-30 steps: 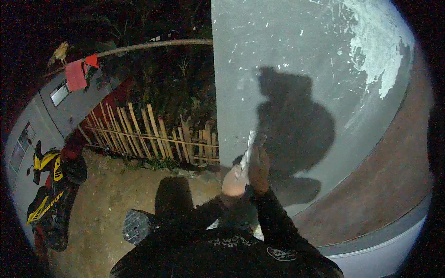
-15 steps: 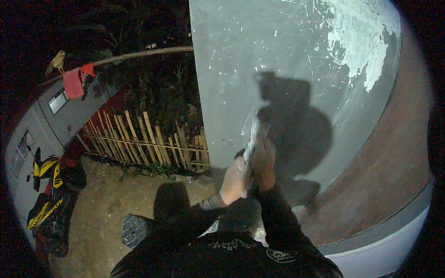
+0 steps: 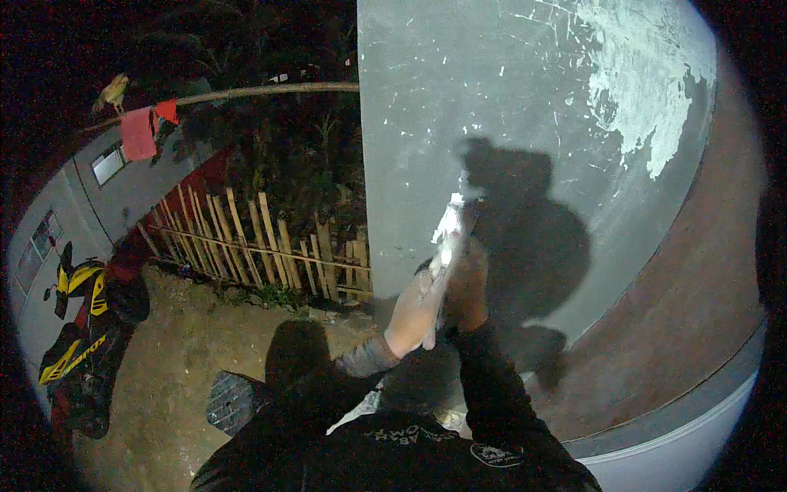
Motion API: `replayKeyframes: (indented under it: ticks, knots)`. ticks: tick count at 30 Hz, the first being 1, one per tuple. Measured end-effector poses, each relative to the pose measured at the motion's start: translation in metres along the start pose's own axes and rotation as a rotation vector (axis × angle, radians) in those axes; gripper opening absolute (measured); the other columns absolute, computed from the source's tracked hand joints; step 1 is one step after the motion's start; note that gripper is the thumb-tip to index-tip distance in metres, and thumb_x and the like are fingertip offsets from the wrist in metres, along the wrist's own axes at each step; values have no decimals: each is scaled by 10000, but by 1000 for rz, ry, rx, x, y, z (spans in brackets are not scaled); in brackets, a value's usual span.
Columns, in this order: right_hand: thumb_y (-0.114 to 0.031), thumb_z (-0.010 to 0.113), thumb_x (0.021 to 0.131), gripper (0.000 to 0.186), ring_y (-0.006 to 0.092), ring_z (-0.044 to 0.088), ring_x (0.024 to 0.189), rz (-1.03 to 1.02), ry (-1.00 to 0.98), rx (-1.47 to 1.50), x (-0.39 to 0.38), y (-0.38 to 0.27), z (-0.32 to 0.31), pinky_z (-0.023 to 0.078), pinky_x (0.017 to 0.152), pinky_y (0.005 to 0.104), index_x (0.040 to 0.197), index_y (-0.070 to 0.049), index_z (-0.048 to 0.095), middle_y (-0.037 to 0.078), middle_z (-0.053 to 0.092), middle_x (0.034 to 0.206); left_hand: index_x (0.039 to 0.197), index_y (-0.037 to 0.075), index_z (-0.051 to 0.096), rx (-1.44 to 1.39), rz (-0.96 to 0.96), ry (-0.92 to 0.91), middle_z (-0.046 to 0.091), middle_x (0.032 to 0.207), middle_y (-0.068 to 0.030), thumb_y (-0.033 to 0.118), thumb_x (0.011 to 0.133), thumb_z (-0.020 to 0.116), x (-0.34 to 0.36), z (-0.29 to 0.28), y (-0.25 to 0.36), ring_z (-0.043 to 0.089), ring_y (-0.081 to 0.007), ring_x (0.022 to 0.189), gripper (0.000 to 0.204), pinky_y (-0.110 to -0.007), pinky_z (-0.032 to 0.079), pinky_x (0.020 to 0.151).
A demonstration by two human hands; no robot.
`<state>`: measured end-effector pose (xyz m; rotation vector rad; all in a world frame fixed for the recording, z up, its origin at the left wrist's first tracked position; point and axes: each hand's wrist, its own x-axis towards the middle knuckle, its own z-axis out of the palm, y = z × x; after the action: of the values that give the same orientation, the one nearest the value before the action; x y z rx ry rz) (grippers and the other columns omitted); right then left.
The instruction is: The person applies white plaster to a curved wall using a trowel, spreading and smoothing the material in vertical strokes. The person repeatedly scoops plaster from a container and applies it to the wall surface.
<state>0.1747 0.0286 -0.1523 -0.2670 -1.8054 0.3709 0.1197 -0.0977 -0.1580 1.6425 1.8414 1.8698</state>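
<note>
Both of my hands are together in front of a grey wall marked with white flecks and a large flaking white patch. My left hand is closed round a flat, pale, blade-like tool. My right hand is closed on it from behind, largely in shadow. Bright white paste shows at the tool's upper end against the wall; I cannot tell how much is on the blade and how much on the wall.
A bamboo fence runs left of the wall beside dirt ground. A black-and-yellow motorbike stands far left by a building. A bird and red cloths are on a pole. A dark patterned object is at lower left.
My hands and the tool have moved up along the wall. A bright white patch now shows at the tool's tip, higher than the tip was a second ago.
</note>
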Motion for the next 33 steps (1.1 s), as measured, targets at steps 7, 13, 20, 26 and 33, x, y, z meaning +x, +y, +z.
replayKeyframes:
  ticks: [7,13,20,26,33]
  knots:
    - [-67,567,923,88,202,580,685,-184,53,-28,76,-5,-9,467,607,350,854,-18,594,85,586,802,1003,-32,585,-223,-92,-129,616,818,-159,237,1062,499,53,-15,26,607,-262,727,289,-434,478,673]
    - [-46,546,954,116,126,559,662,172,-40,340,71,-22,-9,456,560,325,859,-27,609,19,568,755,1038,-41,591,-16,154,-35,636,846,-189,212,1055,492,51,-13,19,618,-328,750,272,-445,492,693]
    - [-135,608,977,163,113,529,605,324,29,700,73,-30,-8,442,540,325,844,-43,617,-15,563,705,1172,-32,619,103,260,55,663,1016,-243,205,1061,483,49,-7,10,639,-373,974,294,-458,490,842]
    - [-217,664,991,238,110,503,563,-214,130,333,122,-14,-1,424,528,320,827,-51,618,-32,553,671,1175,16,697,-180,194,-90,645,907,-87,289,1065,508,85,-26,46,593,-160,676,349,-339,481,632]
    - [-258,624,1003,245,217,563,606,54,-23,543,109,-9,-5,441,545,357,894,-38,631,75,584,738,1225,27,670,-106,167,-19,709,1053,-131,292,1057,510,75,-22,49,664,-258,939,353,-406,503,827]
